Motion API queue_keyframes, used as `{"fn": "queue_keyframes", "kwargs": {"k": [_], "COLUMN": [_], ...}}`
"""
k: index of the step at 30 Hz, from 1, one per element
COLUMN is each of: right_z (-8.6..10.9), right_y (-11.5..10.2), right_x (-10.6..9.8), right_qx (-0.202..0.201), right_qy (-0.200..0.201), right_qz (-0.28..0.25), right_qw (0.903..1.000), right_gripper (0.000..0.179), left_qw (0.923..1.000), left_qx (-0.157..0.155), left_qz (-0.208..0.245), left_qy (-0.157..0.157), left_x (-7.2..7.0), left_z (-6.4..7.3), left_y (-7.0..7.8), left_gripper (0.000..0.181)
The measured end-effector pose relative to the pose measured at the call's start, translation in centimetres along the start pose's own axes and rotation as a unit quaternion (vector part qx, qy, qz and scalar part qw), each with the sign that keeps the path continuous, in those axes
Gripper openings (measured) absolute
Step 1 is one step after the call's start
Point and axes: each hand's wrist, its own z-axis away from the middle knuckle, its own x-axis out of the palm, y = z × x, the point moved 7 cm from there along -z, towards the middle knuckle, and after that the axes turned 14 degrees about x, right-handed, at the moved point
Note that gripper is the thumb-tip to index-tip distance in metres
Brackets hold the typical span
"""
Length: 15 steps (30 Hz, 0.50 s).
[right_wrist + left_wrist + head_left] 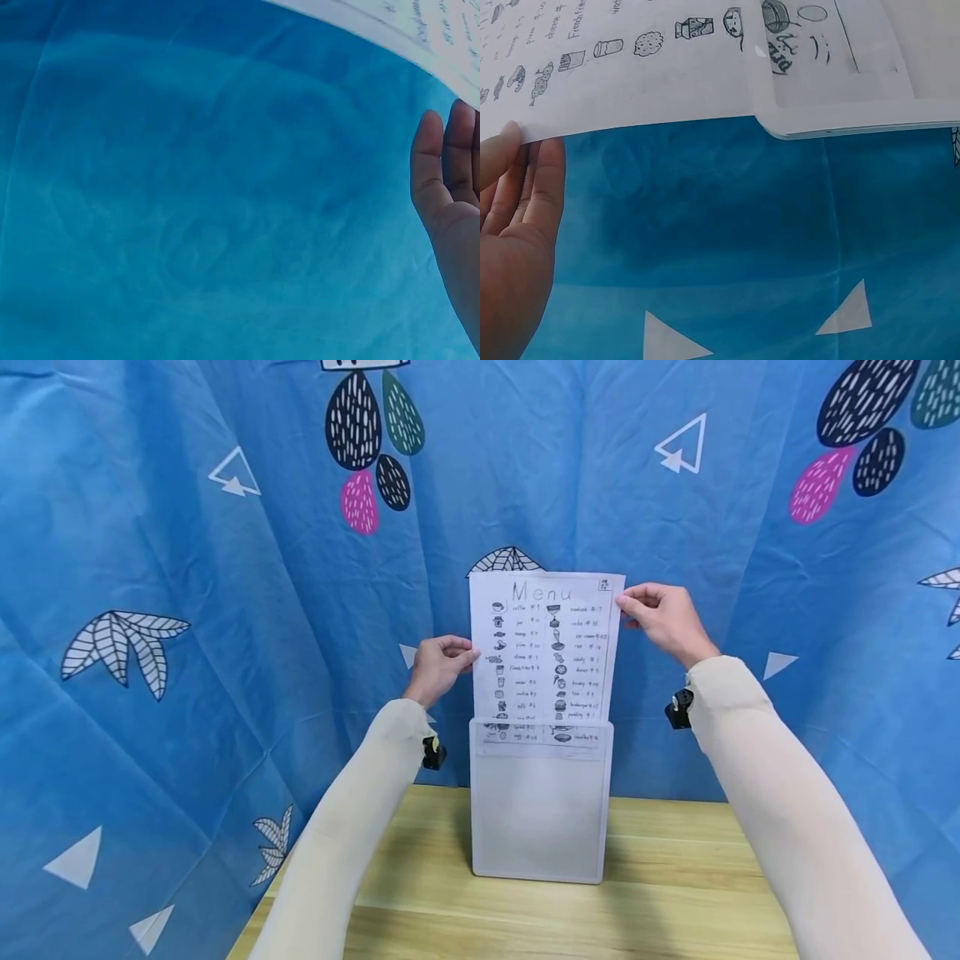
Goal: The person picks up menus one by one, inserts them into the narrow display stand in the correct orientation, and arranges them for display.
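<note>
A white paper menu sheet (547,643) with drawings and handwritten prices stands upright in the head view. Its bottom strip sits inside a clear plastic sleeve (538,818) with a pale rim; the rest sticks out above. My left hand (441,667) pinches the sheet's left edge about halfway up. At the upper right edge, my right hand (667,617) pinches the sheet between thumb and fingers. In the left wrist view the sleeve's rounded corner (776,124) overlaps the menu sheet (622,82). Only a curved edge of the sheet (420,45) shows in the right wrist view.
The sleeve stands on a light wooden table (675,860), near its back edge. Behind and to the left hangs a blue patterned curtain (637,510). A small black camera (680,708) is strapped to the right wrist, another black camera (432,752) to the left.
</note>
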Motion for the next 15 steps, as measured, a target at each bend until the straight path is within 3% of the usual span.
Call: {"fn": "queue_keyframes", "kwargs": {"k": [7, 15], "right_z": [-0.1, -0.3], "right_y": [-0.1, 0.0], "right_x": [-0.1, 0.1], "right_qx": [0.005, 0.008], "right_qy": [0.015, 0.004], "right_qz": [-0.026, -0.015], "right_qw": [0.9995, 0.9999], "right_gripper": [0.044, 0.045], "left_qw": [1.0, 0.9999], "left_qx": [-0.005, -0.014], "left_qz": [-0.003, 0.004], "left_qy": [-0.001, -0.005], "left_x": [0.1, 0.2], "left_z": [0.2, 0.4], "left_y": [-0.5, -1.2], "left_gripper": [0.018, 0.018]}}
